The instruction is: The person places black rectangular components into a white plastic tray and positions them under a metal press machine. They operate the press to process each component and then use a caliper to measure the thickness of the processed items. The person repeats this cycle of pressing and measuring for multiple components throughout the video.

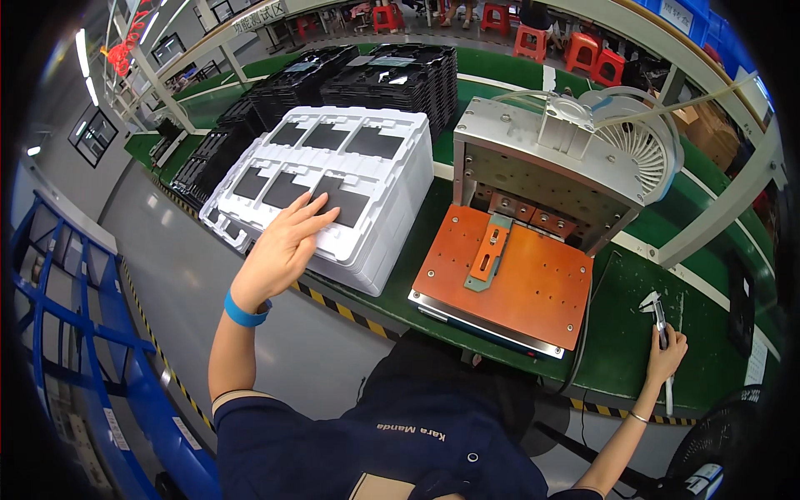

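My left hand (289, 242) reaches over the stack of white plastic trays (396, 200), fingers stretched out and apart. Its fingertips are at the near edge of a flat black piece (348, 202) in the top tray; whether they press on it I cannot tell. Several more black pieces, such as this one (325, 137), lie in the tray's other pockets. Far to the right, my right hand (667, 357) is closed round a metal caliper (658, 312), whose jaws point away from me above the green bench.
A metal press (542, 158) with an orange base plate (533, 287) stands mid-bench, a white fan (637, 142) behind it. Stacks of black trays (392, 79) rise behind the white ones. A blue rack (92, 350) is on the left, a black fan (721, 442) at lower right.
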{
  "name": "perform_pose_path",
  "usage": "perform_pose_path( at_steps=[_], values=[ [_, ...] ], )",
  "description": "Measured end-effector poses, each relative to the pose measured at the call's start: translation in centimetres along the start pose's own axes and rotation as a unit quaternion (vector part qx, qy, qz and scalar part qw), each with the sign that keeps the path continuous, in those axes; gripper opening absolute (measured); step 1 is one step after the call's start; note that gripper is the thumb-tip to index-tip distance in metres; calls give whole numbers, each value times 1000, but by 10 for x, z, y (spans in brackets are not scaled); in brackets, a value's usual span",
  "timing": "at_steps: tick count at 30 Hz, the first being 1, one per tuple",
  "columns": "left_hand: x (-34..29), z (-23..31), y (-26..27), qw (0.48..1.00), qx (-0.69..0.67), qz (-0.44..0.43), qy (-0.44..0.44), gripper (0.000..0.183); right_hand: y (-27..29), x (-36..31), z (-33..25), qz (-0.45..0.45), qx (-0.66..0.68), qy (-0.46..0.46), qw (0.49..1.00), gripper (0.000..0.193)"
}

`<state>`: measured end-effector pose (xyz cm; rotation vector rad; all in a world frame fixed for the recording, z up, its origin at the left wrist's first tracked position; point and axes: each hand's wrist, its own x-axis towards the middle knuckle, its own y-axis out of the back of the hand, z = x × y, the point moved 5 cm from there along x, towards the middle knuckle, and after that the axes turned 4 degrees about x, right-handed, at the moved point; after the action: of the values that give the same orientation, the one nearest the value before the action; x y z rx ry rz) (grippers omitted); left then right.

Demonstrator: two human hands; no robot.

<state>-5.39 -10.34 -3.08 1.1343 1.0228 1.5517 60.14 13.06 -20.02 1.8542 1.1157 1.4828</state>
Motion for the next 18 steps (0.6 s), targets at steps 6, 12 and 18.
perform_pose_path(
  at_steps=[6,12,18],
  values=[
    [12,10,15,998,-38,39,-7,40,5,-11,-40,72,40,72,994,35],
    [21,14,-9,996,-65,-3,-59,40,24,-29,-122,86,160,99,978,29],
    [36,-112,44,956,52,286,35,34,13,-60,-152,-5,291,56,955,26]
  ],
)
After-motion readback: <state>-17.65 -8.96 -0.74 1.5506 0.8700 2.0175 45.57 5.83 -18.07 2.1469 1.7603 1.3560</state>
